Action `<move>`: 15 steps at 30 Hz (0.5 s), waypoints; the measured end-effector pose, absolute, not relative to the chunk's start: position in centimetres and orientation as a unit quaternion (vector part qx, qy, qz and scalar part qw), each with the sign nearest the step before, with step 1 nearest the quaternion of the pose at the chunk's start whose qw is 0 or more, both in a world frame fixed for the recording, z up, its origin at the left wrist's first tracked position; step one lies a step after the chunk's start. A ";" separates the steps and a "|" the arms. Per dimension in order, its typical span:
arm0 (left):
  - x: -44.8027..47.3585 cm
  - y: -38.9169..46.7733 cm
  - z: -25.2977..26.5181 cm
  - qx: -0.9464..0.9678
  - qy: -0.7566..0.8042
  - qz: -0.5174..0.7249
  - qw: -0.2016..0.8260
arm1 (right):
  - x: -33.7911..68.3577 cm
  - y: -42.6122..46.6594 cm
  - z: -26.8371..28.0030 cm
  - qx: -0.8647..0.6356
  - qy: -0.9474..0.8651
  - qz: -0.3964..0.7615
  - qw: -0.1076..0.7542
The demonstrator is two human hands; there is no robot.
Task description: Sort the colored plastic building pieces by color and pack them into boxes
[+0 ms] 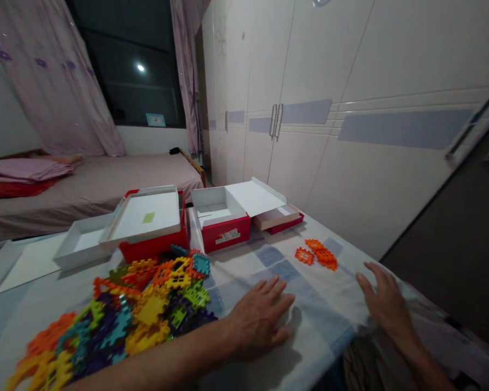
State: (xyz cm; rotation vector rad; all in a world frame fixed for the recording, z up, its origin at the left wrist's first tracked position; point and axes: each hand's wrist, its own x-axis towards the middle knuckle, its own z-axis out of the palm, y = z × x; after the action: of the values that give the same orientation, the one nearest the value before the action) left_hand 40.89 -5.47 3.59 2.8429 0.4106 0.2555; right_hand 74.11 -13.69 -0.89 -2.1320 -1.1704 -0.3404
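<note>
My left hand (263,312) hovers low over or rests on the checked tablecloth, palm down, fingers stretched and nothing held. To its left lies a heap of interlocking plastic building pieces (150,304) in orange, yellow, green, teal and purple; my left forearm passes in front of its lower part. Near the table's right edge, my right hand (385,298) has its fingers apart and holds nothing. A few orange plastic pieces (318,254) lie together beyond both hands, apart from the heap. Whether either hand touches the cloth is hard to tell.
An open red box with white inside (226,231) stands at the table's far side. Beside it are another red box (155,247) with a white tray on top and a shallow white tray (79,247). A wardrobe (309,146) borders the table's right; a bed (142,174) lies behind.
</note>
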 end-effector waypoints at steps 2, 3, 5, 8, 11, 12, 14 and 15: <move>36.9 -7.2 2.5 0.984 0.124 0.070 0.106 | 74.1 -12.0 -1.5 -0.836 -0.453 -0.126 0.284; 35.2 -8.1 1.6 0.988 0.114 0.065 0.081 | 74.4 -11.4 -1.9 -0.849 -0.446 -0.119 0.256; 32.4 -9.9 -0.6 0.992 0.103 0.073 0.012 | 75.2 -10.3 -2.3 -0.873 -0.433 -0.100 0.201; 30.2 -12.1 -3.4 0.986 0.117 0.094 -0.068 | 76.4 -9.3 -2.1 -0.896 -0.422 -0.053 0.129; 29.6 -13.4 -3.7 0.986 0.127 0.099 -0.051 | 77.0 -8.8 -1.4 -0.908 -0.405 -0.015 0.107; 29.6 -13.6 -3.3 0.988 0.128 0.089 -0.024 | 76.9 -8.8 -1.2 -0.909 -0.403 -0.009 0.105; 29.6 -13.9 -1.8 0.989 0.129 0.057 0.039 | 76.5 -9.1 -0.6 -0.908 -0.406 0.000 0.106; 29.5 -14.0 -0.9 0.988 0.130 0.048 0.065 | 76.1 -9.3 -0.2 -0.903 -0.412 -0.010 0.124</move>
State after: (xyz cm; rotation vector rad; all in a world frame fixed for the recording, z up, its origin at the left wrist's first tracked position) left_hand 29.50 -14.01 -0.87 2.9831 0.3916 0.1456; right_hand 76.09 -9.35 -0.22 -2.6313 -1.2003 -0.0279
